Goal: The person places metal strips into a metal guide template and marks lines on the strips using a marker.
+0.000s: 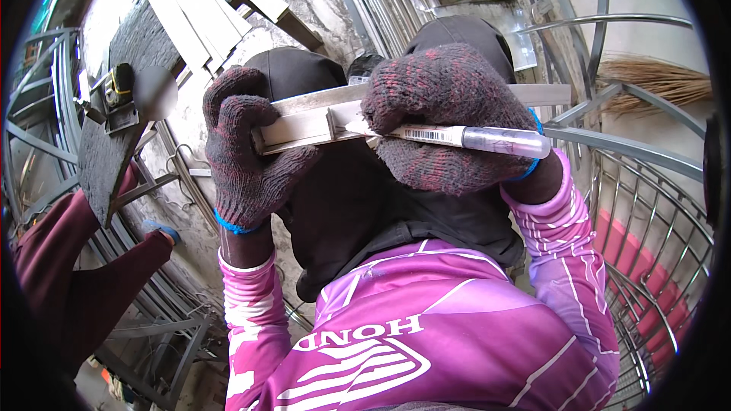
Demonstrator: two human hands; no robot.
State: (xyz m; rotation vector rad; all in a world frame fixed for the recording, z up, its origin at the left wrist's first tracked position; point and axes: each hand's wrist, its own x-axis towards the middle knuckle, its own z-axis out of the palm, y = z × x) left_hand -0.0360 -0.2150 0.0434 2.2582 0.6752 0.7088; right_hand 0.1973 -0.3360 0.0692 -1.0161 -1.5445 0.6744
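Observation:
My left hand [247,156], in a dark knitted glove, grips the left end of a flat metal bar [304,118] held across my knees. My right hand [449,118], gloved the same way, presses on the bar's right part and holds a white pen [464,137] with a clear cap, its tip against the bar near a small metal square [333,118]. The bar's far right end [544,94] sticks out beyond my right hand. Pink striped sleeves cover both forearms.
Another person in dark red clothes [68,274] sits at the left near a tilted dark board [114,129]. Metal strips [205,7] lie on the concrete floor ahead. A curved steel railing frame [647,205] stands at the right, with a straw broom [655,80] behind it.

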